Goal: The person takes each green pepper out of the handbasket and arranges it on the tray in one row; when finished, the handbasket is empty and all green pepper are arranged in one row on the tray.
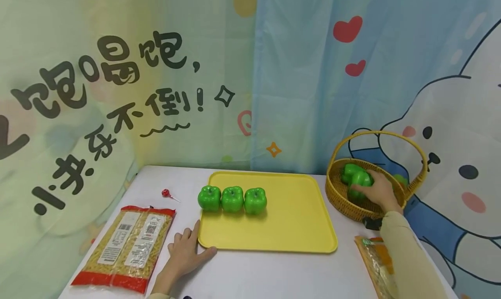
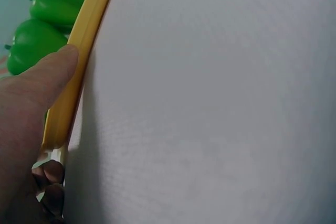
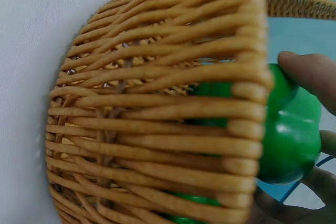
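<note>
Three green bell peppers (image 1: 232, 199) stand in a row at the left of a yellow tray (image 1: 289, 220). My left hand (image 1: 187, 252) touches the tray's near left corner; its thumb (image 2: 55, 72) lies straight against the rim in the left wrist view. On the right, my right hand (image 1: 377, 189) reaches into a wicker basket (image 1: 352, 210) with a tall handle. It grips a green bell pepper (image 3: 291, 129) at the rim, thumb on one side and fingers on the other. Another green pepper (image 1: 351, 171) lies behind it in the basket.
A red-ended bag of pasta (image 1: 127, 247) lies at the left, with a red lollipop (image 1: 166, 193) behind it. An orange and clear packet (image 1: 375, 260) lies partly under the right forearm. A small black object (image 1: 372, 223) sits by the basket. Printed curtains (image 1: 289, 94) hang behind the white table (image 1: 250, 275).
</note>
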### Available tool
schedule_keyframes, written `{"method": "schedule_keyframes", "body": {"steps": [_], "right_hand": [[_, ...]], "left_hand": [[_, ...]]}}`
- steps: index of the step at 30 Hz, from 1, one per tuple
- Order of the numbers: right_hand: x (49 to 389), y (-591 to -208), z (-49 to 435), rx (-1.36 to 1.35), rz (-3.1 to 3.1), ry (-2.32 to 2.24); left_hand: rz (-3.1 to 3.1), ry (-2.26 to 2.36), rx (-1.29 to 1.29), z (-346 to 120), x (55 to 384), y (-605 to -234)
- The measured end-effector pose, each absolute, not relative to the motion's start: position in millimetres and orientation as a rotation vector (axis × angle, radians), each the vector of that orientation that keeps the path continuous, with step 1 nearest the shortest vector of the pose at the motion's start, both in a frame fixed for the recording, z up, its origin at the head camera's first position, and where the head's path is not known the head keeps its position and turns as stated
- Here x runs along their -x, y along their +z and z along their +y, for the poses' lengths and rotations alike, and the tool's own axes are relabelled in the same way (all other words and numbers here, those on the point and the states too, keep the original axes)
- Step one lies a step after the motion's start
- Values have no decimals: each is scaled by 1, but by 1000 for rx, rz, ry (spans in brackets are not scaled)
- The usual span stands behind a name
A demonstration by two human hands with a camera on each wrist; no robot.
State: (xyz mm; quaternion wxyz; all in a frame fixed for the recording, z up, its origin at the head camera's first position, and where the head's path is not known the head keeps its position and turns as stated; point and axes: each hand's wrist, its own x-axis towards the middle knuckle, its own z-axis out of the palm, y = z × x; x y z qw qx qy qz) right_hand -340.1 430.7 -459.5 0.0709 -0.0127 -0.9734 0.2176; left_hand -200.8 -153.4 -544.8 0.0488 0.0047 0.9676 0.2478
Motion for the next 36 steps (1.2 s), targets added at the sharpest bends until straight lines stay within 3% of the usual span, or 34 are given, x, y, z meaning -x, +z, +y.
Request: {"method": "schedule_keyframes", "body": {"steps": [24, 36], "right_hand": [[295, -429, 354, -93, -2626, 798], [290, -456, 297, -197, -2628, 920]], "left_hand": [[2947, 733, -14, -153, 201, -549], [2953, 733, -30, -153, 201, -546]]}}
